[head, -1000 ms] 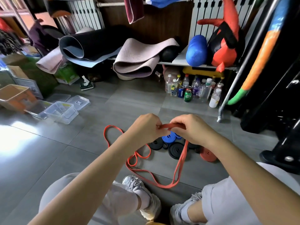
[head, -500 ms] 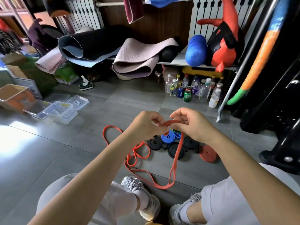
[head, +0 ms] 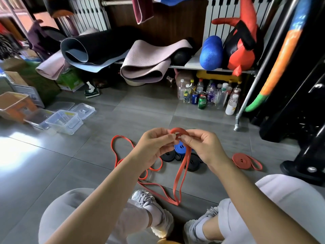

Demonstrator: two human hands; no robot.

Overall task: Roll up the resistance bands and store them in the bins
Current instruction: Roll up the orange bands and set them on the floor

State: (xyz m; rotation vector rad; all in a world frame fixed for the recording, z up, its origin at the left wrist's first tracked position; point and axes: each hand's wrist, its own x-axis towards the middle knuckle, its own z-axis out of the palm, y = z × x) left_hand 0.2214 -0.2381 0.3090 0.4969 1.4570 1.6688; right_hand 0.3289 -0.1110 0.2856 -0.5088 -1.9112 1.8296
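Observation:
My left hand (head: pixel 154 147) and my right hand (head: pixel 204 147) pinch the top end of an orange resistance band (head: pixel 182 166), curled into a small loop between the fingertips. The band hangs down doubled to the floor between my feet. A thinner orange band (head: pixel 121 154) lies in loose loops on the floor to the left. Behind my hands sit rolled bands: a blue one (head: pixel 181 147) and black ones (head: pixel 169 156). A partly coiled orange band (head: pixel 243 160) lies to the right. Clear plastic bins (head: pixel 64 121) stand at the left.
An orange-tinted bin (head: pixel 15 106) and clear lids (head: pixel 82 110) are beside the clear bins. Rolled yoga mats (head: pixel 146 60) lie on a low shelf behind. Several bottles and cans (head: pixel 207 97) stand under it. A dark equipment base (head: pixel 302 168) is at the right.
Both hands have curled the flat end of the orange band into a small loop. The hanging part has shortened slightly, and the view has shifted a little.

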